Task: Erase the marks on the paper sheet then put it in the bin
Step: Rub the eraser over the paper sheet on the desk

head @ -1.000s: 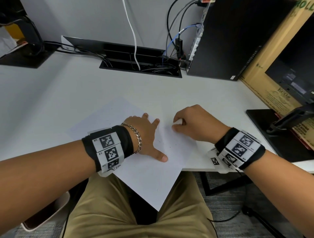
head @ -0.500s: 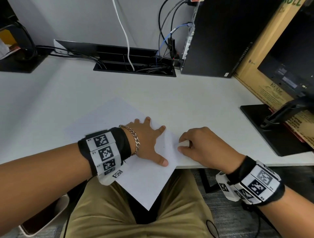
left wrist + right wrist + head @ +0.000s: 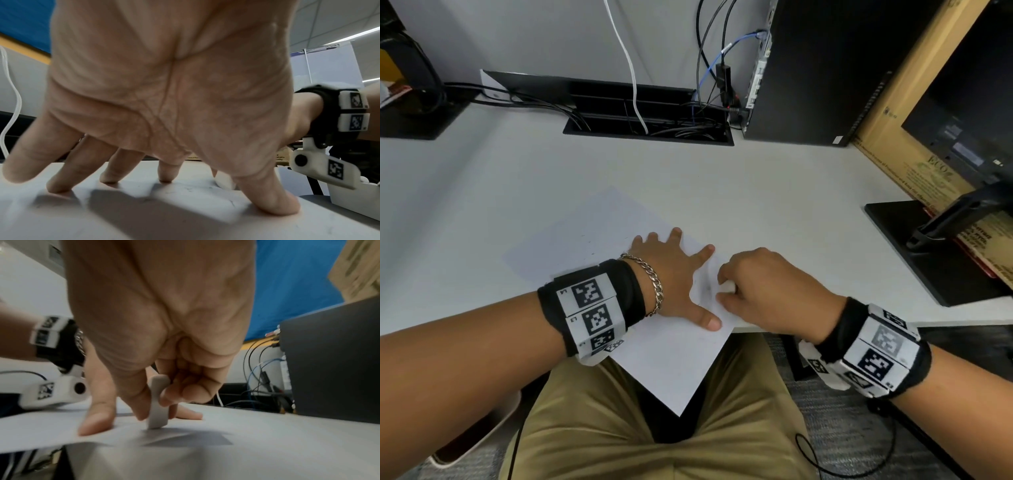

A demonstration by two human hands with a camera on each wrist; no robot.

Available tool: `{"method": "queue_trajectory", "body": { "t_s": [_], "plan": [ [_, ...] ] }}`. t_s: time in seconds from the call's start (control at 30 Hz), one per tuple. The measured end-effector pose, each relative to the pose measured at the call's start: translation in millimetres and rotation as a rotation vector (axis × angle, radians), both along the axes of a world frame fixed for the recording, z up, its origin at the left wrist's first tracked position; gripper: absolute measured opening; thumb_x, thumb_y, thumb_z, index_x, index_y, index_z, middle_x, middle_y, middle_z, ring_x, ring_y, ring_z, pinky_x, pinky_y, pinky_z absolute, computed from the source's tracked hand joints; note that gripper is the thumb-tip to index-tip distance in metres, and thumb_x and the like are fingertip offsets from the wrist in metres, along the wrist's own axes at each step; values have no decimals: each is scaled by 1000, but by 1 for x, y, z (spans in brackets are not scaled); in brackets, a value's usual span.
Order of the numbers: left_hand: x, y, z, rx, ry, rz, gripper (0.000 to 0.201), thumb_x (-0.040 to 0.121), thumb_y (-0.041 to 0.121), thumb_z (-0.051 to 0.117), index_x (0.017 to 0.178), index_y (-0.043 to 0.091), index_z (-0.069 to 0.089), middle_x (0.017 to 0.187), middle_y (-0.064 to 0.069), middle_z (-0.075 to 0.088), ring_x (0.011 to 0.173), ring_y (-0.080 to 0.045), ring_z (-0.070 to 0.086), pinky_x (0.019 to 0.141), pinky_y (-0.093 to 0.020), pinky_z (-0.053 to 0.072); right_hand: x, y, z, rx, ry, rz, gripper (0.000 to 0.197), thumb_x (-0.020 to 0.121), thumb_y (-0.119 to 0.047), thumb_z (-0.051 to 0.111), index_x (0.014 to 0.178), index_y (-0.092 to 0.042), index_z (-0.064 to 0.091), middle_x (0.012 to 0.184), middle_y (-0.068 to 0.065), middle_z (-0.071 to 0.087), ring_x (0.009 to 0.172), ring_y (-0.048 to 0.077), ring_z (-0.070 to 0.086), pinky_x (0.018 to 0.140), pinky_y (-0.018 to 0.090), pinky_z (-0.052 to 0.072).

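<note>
A white paper sheet [image 3: 585, 236] lies skewed on the desk, one corner hanging over the front edge above my lap. My left hand [image 3: 674, 274] presses flat on it with spread straight fingers [image 3: 61, 181]. My right hand [image 3: 763, 287] pinches a white eraser [image 3: 158, 402] between thumb and fingers, its lower end touching the paper [image 3: 41, 431] just right of my left thumb. Faint pencil marks [image 3: 185, 189] show on the paper [image 3: 144, 216] near the left fingertips. No bin is in view.
At the back of the white desk [image 3: 774, 192] a cable tray [image 3: 647, 116] holds several cords. A black computer tower [image 3: 818, 68] stands behind, a cardboard box [image 3: 914, 137] and a monitor stand [image 3: 935, 246] at the right.
My right hand with the eraser went toward the desk's front edge, then back left close to my left thumb. The left hand stays pressed on the sheet.
</note>
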State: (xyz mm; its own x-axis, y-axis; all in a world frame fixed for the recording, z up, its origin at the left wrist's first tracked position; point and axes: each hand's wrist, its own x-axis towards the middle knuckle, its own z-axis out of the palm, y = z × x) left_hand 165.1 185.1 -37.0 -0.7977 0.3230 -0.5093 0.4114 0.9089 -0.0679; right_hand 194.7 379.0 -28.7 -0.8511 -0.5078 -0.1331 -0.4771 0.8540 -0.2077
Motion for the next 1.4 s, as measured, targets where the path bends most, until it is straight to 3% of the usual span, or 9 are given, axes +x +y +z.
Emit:
{"method": "queue_trajectory", "body": {
  "t_s": [0.17, 0.33, 0.5, 0.63, 0.8, 0.97, 1.1, 1.23, 1.4],
  "plan": [
    [0, 2, 5, -43, -3, -2, 133, 58, 108, 42, 158, 50, -23, 172, -17, -18, 155, -51, 12, 125, -64, 12, -24, 13, 6, 23, 40, -116, 33, 96, -41, 59, 121, -23, 70, 105, -2, 69, 105, 19, 60, 80, 28, 45],
    [0, 4, 7, -56, -16, 11, 134, 57, 108, 43, 158, 50, -23, 172, -17, -19, 155, -51, 12, 125, -66, 10, -3, 0, 4, 64, -2, 15, 24, 95, -39, 56, 102, -21, 71, 92, -2, 63, 90, 20, 61, 78, 37, 54],
    [1, 6, 10, -71, -22, 11, 134, 58, 108, 43, 158, 50, -25, 172, -17, -19, 155, -51, 12, 124, -67, 9, -24, 9, 8, 70, 42, -85, 29, 96, -39, 57, 114, -21, 72, 101, -1, 67, 97, 21, 63, 81, 36, 54],
    [1, 5, 10, -72, -23, 19, 135, 57, 108, 43, 158, 50, -25, 172, -17, -20, 155, -51, 12, 124, -68, 9, -9, 2, 6, 84, -5, 51, 26, 96, -38, 58, 108, -20, 72, 94, -2, 65, 88, 19, 60, 79, 38, 54],
    [1, 6, 11, -72, -5, 12, 135, 57, 109, 42, 158, 49, -24, 172, -17, -19, 155, -52, 13, 123, -69, 10, -22, 15, 12, 42, 10, -56, 35, 97, -41, 61, 125, -23, 70, 103, -2, 69, 99, 18, 63, 86, 34, 53],
    [1, 6, 9, -91, -7, 22, 135, 53, 112, 38, 156, 52, -27, 172, -15, -20, 155, -51, 14, 120, -74, 9, -11, 8, 10, 57, 1, 69, 30, 98, -39, 59, 120, -22, 72, 98, -3, 68, 85, 12, 54, 82, 34, 52],
    [1, 6, 9, -94, -1, 20, 133, 52, 112, 35, 155, 54, -27, 173, -13, -20, 155, -50, 14, 118, -77, 10, -25, 17, 13, 49, 37, -37, 34, 97, -40, 61, 123, -21, 71, 103, -1, 70, 94, 17, 62, 84, 34, 52],
    [2, 6, 10, -100, -2, 27, 133, 53, 112, 36, 155, 54, -27, 173, -12, -20, 155, -51, 14, 118, -77, 8, -6, 8, 11, 91, 11, 113, 29, 99, -37, 58, 118, -21, 72, 98, -3, 65, 88, 17, 60, 79, 34, 51],
    [1, 6, 11, -105, -12, 26, 133, 53, 112, 35, 154, 53, -29, 172, -13, -22, 156, -50, 13, 117, -78, 9, -25, 21, 12, 64, 33, -35, 35, 98, -39, 61, 126, -21, 70, 108, 0, 69, 98, 19, 63, 87, 36, 52]
  ]
}}
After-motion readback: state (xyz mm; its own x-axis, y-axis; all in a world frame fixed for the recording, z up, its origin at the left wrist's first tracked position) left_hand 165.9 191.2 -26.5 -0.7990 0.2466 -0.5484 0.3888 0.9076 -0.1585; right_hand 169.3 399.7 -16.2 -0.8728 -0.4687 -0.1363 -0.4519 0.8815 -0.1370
